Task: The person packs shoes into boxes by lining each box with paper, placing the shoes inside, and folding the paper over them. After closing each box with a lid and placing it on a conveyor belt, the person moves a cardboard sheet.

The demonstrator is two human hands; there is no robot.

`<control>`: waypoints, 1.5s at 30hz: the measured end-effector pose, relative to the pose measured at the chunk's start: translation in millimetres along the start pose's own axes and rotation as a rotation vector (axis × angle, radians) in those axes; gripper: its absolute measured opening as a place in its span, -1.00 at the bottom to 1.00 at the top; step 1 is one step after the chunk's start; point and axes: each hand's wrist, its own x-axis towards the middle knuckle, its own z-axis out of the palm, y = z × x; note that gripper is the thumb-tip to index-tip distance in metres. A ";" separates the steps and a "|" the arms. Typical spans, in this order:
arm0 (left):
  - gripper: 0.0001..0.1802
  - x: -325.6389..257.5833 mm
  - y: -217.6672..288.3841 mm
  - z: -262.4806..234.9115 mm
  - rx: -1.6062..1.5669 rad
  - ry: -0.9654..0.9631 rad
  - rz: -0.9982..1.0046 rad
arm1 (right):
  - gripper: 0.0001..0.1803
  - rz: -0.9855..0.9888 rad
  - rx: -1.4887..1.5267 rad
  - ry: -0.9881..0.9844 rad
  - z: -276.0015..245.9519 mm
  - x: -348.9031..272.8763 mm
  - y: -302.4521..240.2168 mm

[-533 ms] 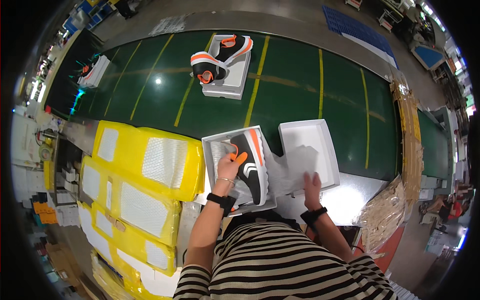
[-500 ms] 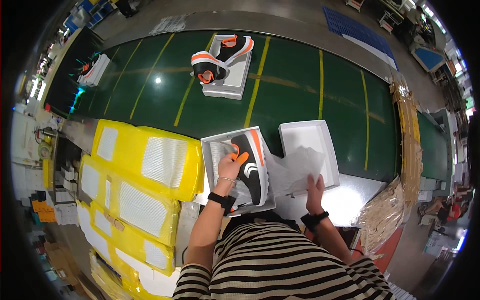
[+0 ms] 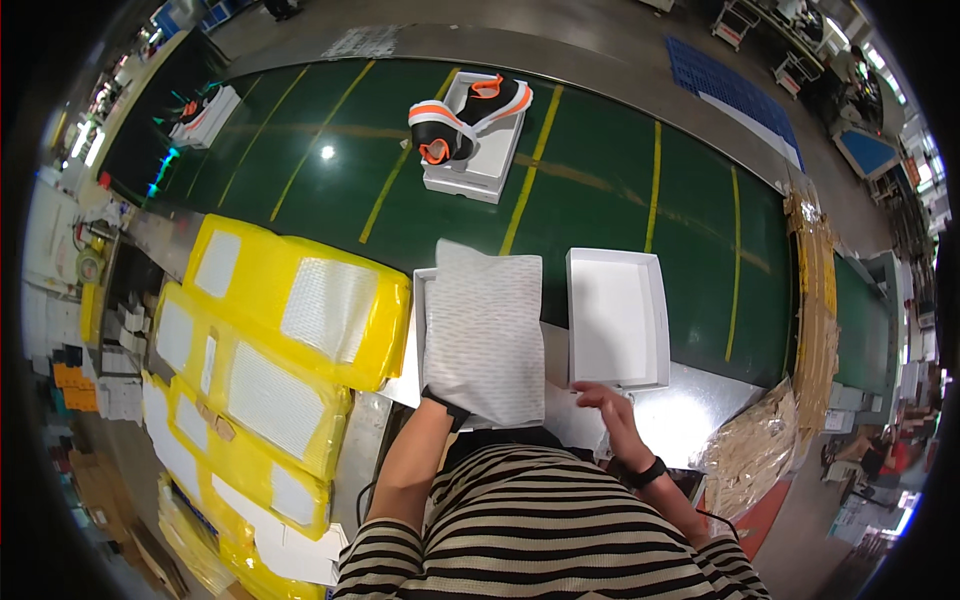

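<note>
Green yellow-striped work surface [image 3: 590,180]; grey floor [image 3: 570,30] beyond; blue-fronted machine [image 3: 866,152] upper right; lights [image 3: 95,149] far left.

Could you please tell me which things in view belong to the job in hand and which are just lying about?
Seemingly in use:
white sheet, hiding the left hand and most of the box
white tray, by the right hand
perhaps the farther shoes

Seemingly just lying about:
yellow packs
brown bundle

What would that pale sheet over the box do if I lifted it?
The pale sheet would probably flop, as its top edge waves unevenly. It looks thin, so it's likely light and might crease or tear easily.
</note>
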 end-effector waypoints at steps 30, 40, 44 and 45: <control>-0.05 5.8 119.2 -7.3 1.659 0.337 0.268 | -0.44 -0.315 -1.517 -0.141 141.2 159.2 59.5; -0.27 -61.6 149.4 17.3 1.494 0.142 0.711 | -0.44 -0.313 -1.119 -0.553 164.9 95.2 64.3; -0.26 -91.2 114.3 -24.7 2.074 -0.197 0.495 | -0.65 0.282 -0.331 -0.533 123.4 97.4 59.4; -0.27 -90.4 106.3 -35.9 2.123 -0.152 0.382 | -0.61 0.256 -0.232 -0.251 106.8 101.7 60.6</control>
